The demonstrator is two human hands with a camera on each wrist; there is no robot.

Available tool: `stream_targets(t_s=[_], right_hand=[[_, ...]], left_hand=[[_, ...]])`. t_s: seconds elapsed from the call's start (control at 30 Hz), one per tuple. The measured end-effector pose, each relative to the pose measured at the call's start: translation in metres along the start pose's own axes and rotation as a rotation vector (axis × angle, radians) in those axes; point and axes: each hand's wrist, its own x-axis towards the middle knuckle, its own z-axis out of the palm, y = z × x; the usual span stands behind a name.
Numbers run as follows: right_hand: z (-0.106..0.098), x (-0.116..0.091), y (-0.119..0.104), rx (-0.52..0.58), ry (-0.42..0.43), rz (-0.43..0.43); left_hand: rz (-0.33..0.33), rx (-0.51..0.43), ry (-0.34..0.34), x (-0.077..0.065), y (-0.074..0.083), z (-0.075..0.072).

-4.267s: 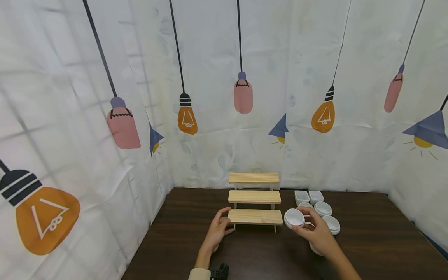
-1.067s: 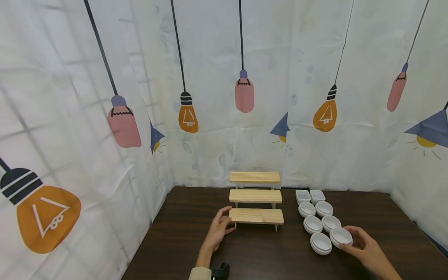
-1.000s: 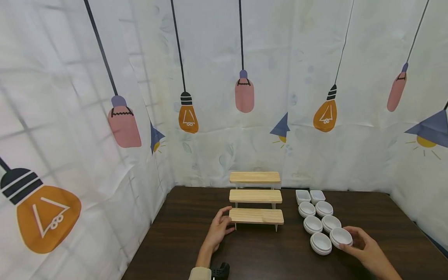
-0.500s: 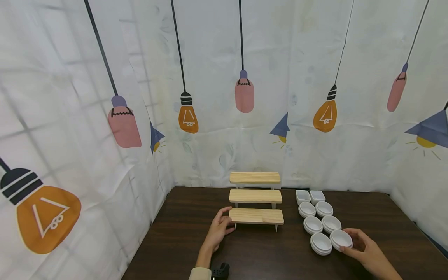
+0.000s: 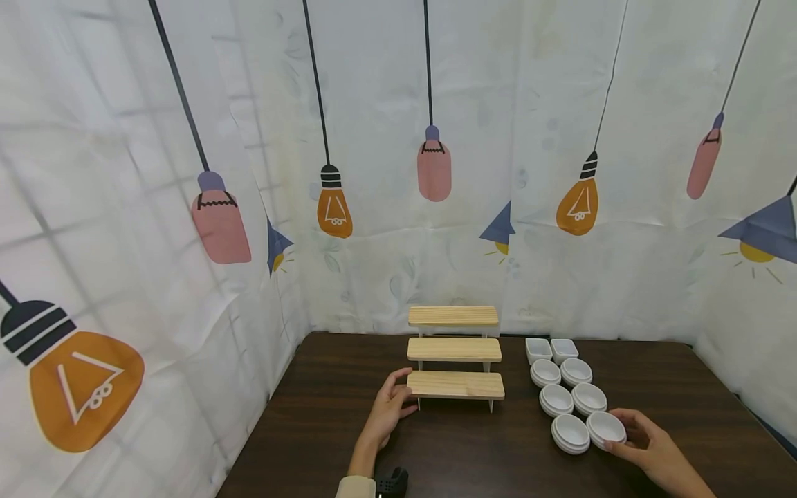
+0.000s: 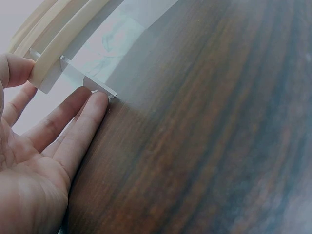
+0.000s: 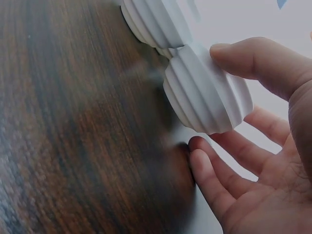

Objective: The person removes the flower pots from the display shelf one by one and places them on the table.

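Note:
A three-tier wooden display stand (image 5: 456,384) with see-through legs stands at the table's centre. At its lowest board's left end is my left hand (image 5: 387,409), touching it with fingers mostly straight; in the left wrist view, the lower fingertips (image 6: 100,100) lie by a leg near the tabletop. My right hand (image 5: 647,446) holds a stack of round white bowls (image 5: 606,429) from its right side. The right wrist view shows the thumb (image 7: 226,53) against this stack and the other fingers around its far side and base. Another bowl stack (image 5: 570,432) sits directly to its left.
Behind these, several more round white bowl stacks (image 5: 556,399) stand in two columns. Two square white dishes (image 5: 538,348) sit at the back end. The dark wood table (image 5: 672,387) meets a printed cloth (image 5: 373,277) at the back and sides.
Earlier, my right hand held a tilted bowl up beside the stand; now it is at the front-right stack. Over the last second that stack shifted slightly nearer. My left hand stayed put.

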Motion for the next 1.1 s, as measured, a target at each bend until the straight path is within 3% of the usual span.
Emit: stream_targets(t_s=[0.73, 1.1], right_hand=[[0.0043, -0.0022, 0.0031, 0.088, 0.022, -0.1], [0.0043, -0.0025, 0.0044, 0.102, 0.004, -0.056]], left_hand=[[-0.001, -0.013, 0.006, 0.0007, 0.0003, 0.0002], [0.002, 0.0, 0.008, 0.0005, -0.001, 0.0007]])
